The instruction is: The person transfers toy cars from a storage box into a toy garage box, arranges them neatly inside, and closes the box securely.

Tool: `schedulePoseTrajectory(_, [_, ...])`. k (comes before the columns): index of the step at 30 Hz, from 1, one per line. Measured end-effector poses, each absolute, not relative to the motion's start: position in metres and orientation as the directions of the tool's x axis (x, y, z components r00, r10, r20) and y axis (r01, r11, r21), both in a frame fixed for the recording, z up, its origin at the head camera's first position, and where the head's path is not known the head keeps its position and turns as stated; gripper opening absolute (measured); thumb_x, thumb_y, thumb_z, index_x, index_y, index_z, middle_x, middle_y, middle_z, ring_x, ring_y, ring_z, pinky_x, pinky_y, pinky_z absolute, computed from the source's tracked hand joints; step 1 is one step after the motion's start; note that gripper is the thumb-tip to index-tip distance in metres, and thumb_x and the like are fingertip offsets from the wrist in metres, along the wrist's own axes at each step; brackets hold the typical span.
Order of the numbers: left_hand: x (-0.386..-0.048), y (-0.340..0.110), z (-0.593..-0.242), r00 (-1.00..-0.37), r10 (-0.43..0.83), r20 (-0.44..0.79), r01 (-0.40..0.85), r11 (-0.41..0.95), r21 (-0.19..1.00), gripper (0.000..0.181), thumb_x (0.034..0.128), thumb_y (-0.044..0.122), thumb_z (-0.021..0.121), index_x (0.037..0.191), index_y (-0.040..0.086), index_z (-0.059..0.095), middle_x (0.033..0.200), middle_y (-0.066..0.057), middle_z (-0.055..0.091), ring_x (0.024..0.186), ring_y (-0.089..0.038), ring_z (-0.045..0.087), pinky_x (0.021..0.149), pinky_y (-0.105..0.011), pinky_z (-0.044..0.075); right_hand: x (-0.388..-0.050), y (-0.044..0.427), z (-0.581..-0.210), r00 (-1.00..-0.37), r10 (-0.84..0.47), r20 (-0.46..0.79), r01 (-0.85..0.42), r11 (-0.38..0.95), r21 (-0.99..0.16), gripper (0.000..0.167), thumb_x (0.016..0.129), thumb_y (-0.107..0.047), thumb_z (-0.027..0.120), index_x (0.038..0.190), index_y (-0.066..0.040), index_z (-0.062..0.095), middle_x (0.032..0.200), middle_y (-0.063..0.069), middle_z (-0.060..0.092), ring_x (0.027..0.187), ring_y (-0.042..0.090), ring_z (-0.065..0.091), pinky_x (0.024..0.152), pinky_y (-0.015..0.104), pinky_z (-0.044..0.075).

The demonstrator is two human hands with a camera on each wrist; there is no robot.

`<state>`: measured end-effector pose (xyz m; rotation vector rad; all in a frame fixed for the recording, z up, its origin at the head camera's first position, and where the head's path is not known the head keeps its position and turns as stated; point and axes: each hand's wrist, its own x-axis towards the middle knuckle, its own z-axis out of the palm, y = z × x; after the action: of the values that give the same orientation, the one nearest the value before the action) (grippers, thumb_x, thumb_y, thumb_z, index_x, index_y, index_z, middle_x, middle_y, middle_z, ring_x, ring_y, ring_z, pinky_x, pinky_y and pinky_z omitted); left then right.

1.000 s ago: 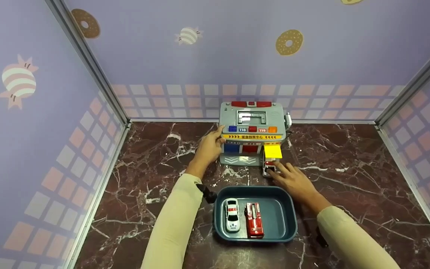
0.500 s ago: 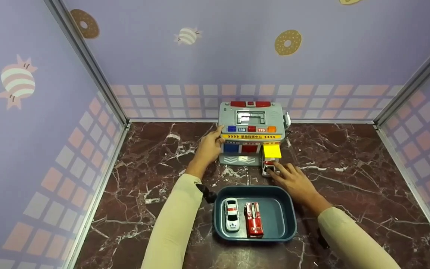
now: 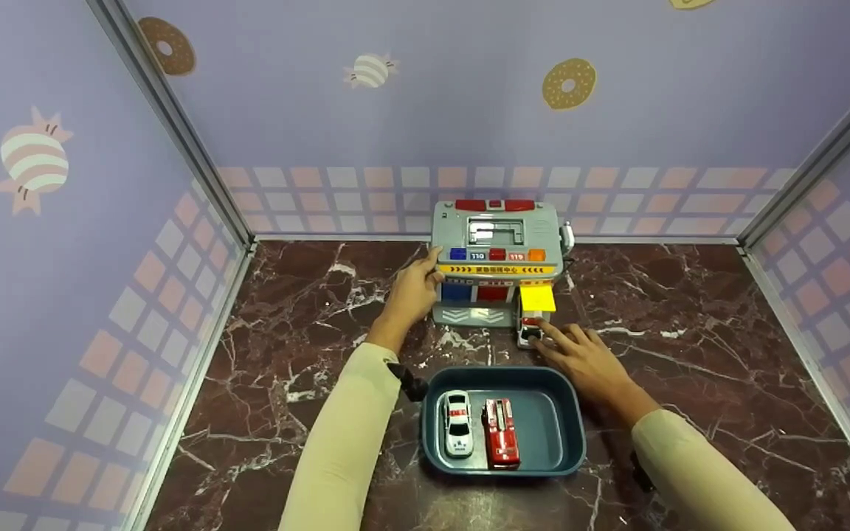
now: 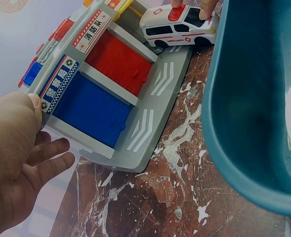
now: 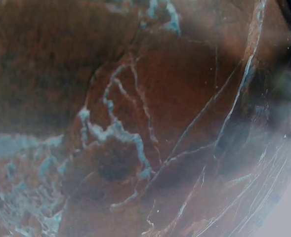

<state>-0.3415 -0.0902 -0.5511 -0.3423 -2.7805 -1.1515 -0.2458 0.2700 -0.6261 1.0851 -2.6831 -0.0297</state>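
Observation:
A grey toy emergency station [image 3: 497, 243] stands by the back wall, with a blue door [image 4: 92, 108] and a red door [image 4: 118, 64] down. My left hand [image 3: 412, 295] touches its left side, the thumb at the front corner and the other fingers loose. A white toy ambulance [image 4: 177, 27] with red stripes is partly inside the right bay, under the raised yellow door [image 3: 538, 299]. The fingertips of my right hand [image 3: 580, 358] rest on its red roof light and near its windshield. Only the table surface is recognisable in the blurred right wrist view.
A dark teal tray [image 3: 578, 420] sits in front of the station, close to both forearms. Inside lie a white toy police car [image 3: 458, 424] and a red toy fire truck [image 3: 502, 435]. Patterned panels [image 3: 395, 133] enclose the marbled table [image 3: 307, 324] at the back and sides.

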Motion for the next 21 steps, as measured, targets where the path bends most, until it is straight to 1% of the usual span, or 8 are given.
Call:
schedulePoseTrajectory(2, [-0.3414,-0.0901,-0.5511,-0.966,0.164,0.197,0.256,0.688,0.679,0.053,0.1127,0.021,0.063,0.165,0.016,0.055,0.143,-0.019,0.072,0.129,-0.039,0.071,0.116,-0.054,0.053,-0.2463,0.2705,-0.6264,-0.693,-0.686,0.223,-0.681,0.724,0.111,0.058,0.106,-0.045,0.061,0.159,-0.02,0.062,0.174,0.013,0.046,0.126,0.041,0.057,0.101,0.065,0.055])
schedulePoseTrajectory(5, [-0.3412,-0.0902,-0.5514,-0.964,0.165,0.21,0.265,0.69,0.674,0.053,0.112,0.021,0.064,0.164,0.015,0.056,0.139,-0.019,0.074,0.126,-0.04,0.072,0.116,-0.054,0.054,-0.2467,0.2715,-0.6273,-0.692,-0.68,0.242,-0.678,0.728,0.104,0.058,0.105,-0.045,0.064,0.157,-0.019,0.064,0.173,0.013,0.047,0.126,0.042,0.058,0.098,0.065,0.055])
schedulePoseTrajectory(9, [-0.3406,-0.0906,-0.5521,-0.963,0.164,0.213,0.266,0.691,0.672,0.053,0.1118,0.021,0.064,0.164,0.015,0.056,0.137,-0.019,0.075,0.124,-0.04,0.072,0.115,-0.054,0.054,-0.2469,0.2724,-0.6284,-0.707,-0.659,0.256,-0.662,0.745,0.086,0.052,0.104,-0.034,0.071,0.153,-0.017,0.066,0.172,0.013,0.049,0.126,0.042,0.058,0.095,0.066,0.055])
schedulePoseTrajectory(11, [-0.3404,-0.0909,-0.5526,-0.964,0.159,0.211,0.262,0.686,0.678,0.053,0.1116,0.021,0.064,0.164,0.015,0.056,0.139,-0.019,0.074,0.125,-0.039,0.072,0.115,-0.054,0.054,-0.2475,0.2718,-0.6284,-0.718,-0.649,0.251,-0.651,0.754,0.086,0.05,0.104,-0.028,0.072,0.152,-0.018,0.067,0.17,0.013,0.05,0.126,0.042,0.058,0.095,0.066,0.055])
schedulePoseTrajectory(13, [-0.3404,-0.0909,-0.5529,-0.967,0.156,0.202,0.254,0.683,0.685,0.054,0.1117,0.021,0.064,0.164,0.016,0.055,0.141,-0.018,0.074,0.128,-0.038,0.071,0.116,-0.053,0.054,-0.2486,0.2703,-0.628,-0.727,-0.64,0.247,-0.642,0.762,0.085,0.05,0.104,-0.026,0.073,0.152,-0.018,0.067,0.169,0.013,0.052,0.127,0.042,0.058,0.097,0.067,0.056])
schedulePoseTrajectory(18, [-0.3414,-0.0904,-0.553,-0.97,0.151,0.19,0.242,0.673,0.699,0.055,0.1117,0.023,0.064,0.166,0.018,0.054,0.147,-0.017,0.071,0.133,-0.038,0.07,0.119,-0.052,0.053,-0.2511,0.2649,-0.6255,-0.739,-0.626,0.251,-0.627,0.774,0.084,0.049,0.105,-0.032,0.073,0.152,-0.019,0.067,0.165,0.014,0.054,0.129,0.044,0.057,0.098,0.069,0.055])
schedulePoseTrajectory(21, [-0.3414,-0.0909,-0.5533,-0.97,0.153,0.189,0.242,0.675,0.697,0.055,0.1122,0.022,0.063,0.166,0.019,0.054,0.147,-0.018,0.072,0.132,-0.038,0.07,0.118,-0.053,0.053,-0.2516,0.263,-0.6244,-0.744,-0.623,0.244,-0.623,0.778,0.086,0.051,0.104,-0.037,0.073,0.152,-0.019,0.067,0.164,0.015,0.054,0.129,0.045,0.056,0.097,0.069,0.054])
